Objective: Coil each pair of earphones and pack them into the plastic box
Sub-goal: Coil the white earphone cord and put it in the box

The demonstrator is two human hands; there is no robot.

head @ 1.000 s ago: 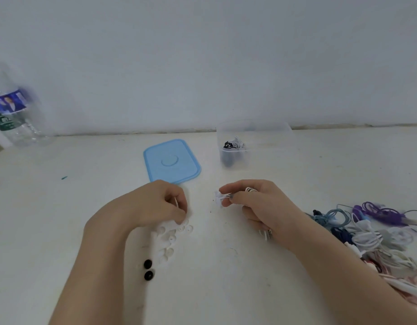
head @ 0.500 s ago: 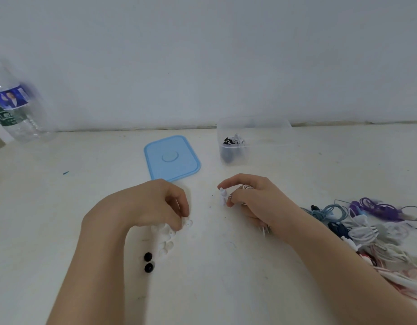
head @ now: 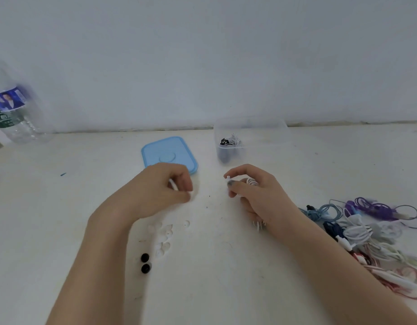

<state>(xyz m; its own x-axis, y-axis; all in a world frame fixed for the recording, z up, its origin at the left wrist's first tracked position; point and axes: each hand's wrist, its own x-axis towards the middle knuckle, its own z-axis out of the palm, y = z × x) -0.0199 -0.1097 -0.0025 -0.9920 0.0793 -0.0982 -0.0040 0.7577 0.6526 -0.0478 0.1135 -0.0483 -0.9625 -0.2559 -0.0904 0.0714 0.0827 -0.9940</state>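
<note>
My right hand [head: 259, 195] grips a white pair of earphones [head: 251, 182], its cable wound around the fingers and one earbud stem pinched between thumb and forefinger. My left hand [head: 160, 191] is closed around a small white ear tip at its fingertips. The clear plastic box [head: 273, 127] stands behind my right hand, with coiled black and white earphones [head: 229, 141] inside. Its blue lid [head: 167, 153] lies flat to the left of the box. A tangled pile of earphones [head: 367, 228] in white, blue, purple and pink lies at the right.
Several loose white ear tips [head: 165, 233] and two black ear tips [head: 145, 262] lie on the white table below my left hand. A clear water bottle [head: 12, 113] stands at the far left against the wall.
My left hand has lifted off the scattered white ear tips and moved up toward the lid, uncovering them. My right hand has barely shifted, still holding the white earphones.
</note>
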